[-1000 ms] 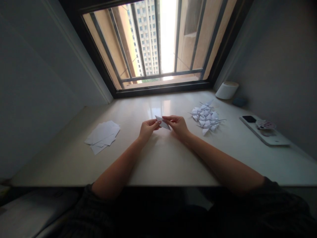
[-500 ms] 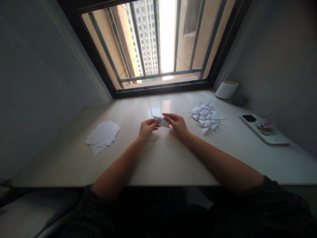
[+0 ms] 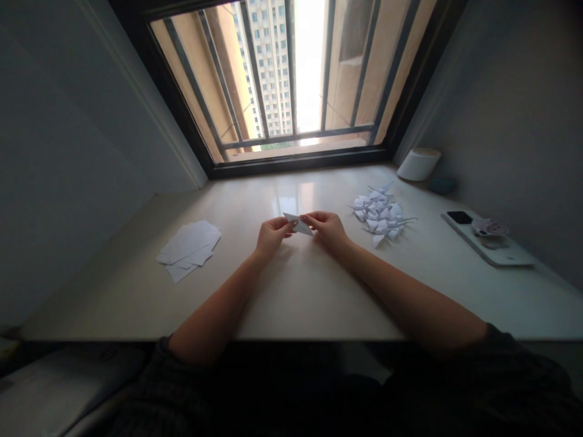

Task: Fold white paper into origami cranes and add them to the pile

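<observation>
Between my hands, above the middle of the white table [image 3: 291, 303], is a small folded piece of paper [image 3: 300, 226] shaped like a narrow diamond. My left hand [image 3: 274, 233] pinches its left side between thumb and fingers. On its upper right edge, my right hand [image 3: 327, 227] grips with thumb and forefinger; its other fingers are curled and partly hidden. A loose stack of white paper sheets [image 3: 189, 246] lies to the left of my left hand. To the right of my right hand is a heap of folded paper pieces [image 3: 380, 212] with pointed ends.
A phone [image 3: 487, 240] with a round grip on its back lies at the right. Behind it, a white cylindrical object [image 3: 419, 164] stands by the wall near a small dark item [image 3: 443, 185]. The barred window [image 3: 291, 79] borders the table's far side.
My right forefinger, raised off the paper before, has come down so that thumb and forefinger now pinch its edge. The left hand has stayed almost still.
</observation>
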Tool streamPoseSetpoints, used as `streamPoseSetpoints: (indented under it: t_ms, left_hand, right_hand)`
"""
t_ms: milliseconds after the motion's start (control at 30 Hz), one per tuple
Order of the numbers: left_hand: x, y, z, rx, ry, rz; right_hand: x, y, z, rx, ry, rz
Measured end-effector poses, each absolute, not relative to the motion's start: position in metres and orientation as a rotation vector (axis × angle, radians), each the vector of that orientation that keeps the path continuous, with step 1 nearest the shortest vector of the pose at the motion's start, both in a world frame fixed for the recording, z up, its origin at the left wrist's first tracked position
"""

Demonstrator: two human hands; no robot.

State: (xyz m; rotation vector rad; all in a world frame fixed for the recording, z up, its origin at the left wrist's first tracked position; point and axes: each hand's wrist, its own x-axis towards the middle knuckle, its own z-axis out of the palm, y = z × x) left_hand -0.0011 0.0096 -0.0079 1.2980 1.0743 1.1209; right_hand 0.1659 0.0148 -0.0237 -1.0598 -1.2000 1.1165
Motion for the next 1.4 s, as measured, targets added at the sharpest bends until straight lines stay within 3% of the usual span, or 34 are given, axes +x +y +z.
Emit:
streamPoseSetpoints:
  t_ms: [200,500,767,1400]
  left_hand:
    - [-0.002,0.010,-0.008,1.340,1.075,1.117]
    - [0.001,0.009,-0.008,1.243,1.071,1.106]
    - [-0.001,0.010,-0.005,1.150,1.076,1.228]
    - [-0.001,0.012,-0.009,1.278,1.113,1.244]
  right_hand:
    - [0.166,0.016,-0.026,-1.054,-1.242,1.124]
    - [0.167,0.017,-0.027,-1.170,-1.442,0.782]
    - [0.163,0.014,-0.028,-1.090,-1.397,1.101]
    - [0.164,0.009,-0.017,-1.042,-1.391,1.162]
